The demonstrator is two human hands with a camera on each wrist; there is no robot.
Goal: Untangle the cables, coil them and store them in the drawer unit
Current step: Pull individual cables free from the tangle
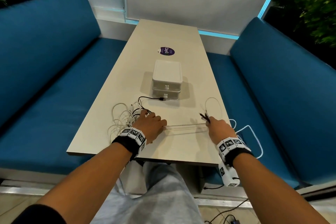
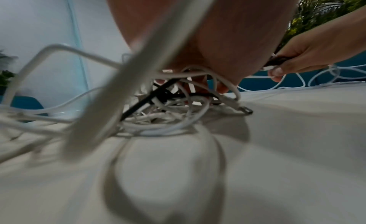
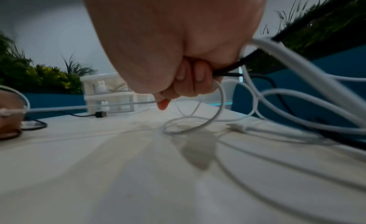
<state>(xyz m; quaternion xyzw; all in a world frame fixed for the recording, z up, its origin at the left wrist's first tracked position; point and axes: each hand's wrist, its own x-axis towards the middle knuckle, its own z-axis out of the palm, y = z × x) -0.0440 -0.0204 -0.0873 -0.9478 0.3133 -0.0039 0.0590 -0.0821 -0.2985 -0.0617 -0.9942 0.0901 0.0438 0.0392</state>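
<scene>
A tangle of white and black cables (image 1: 125, 118) lies at the table's left edge. My left hand (image 1: 154, 117) rests on it, fingers curled down among the strands (image 2: 198, 83), and pinches a white cable (image 1: 185, 125). That cable runs taut across to my right hand (image 1: 211, 123). The right hand (image 3: 188, 80) grips a black cable and a white one, and their ends (image 1: 205, 116) stick up past its knuckles. A white loop (image 1: 213, 107) lies beyond it. The white two-drawer unit (image 1: 167, 80) stands mid-table, both drawers closed.
A black cable with a USB plug (image 1: 151, 98) lies just in front of the drawer unit. More white cable (image 1: 251, 132) hangs off the right edge of the table (image 1: 181, 143) over a blue bench (image 1: 272, 96). A purple sticker (image 1: 166, 51) sits behind the unit.
</scene>
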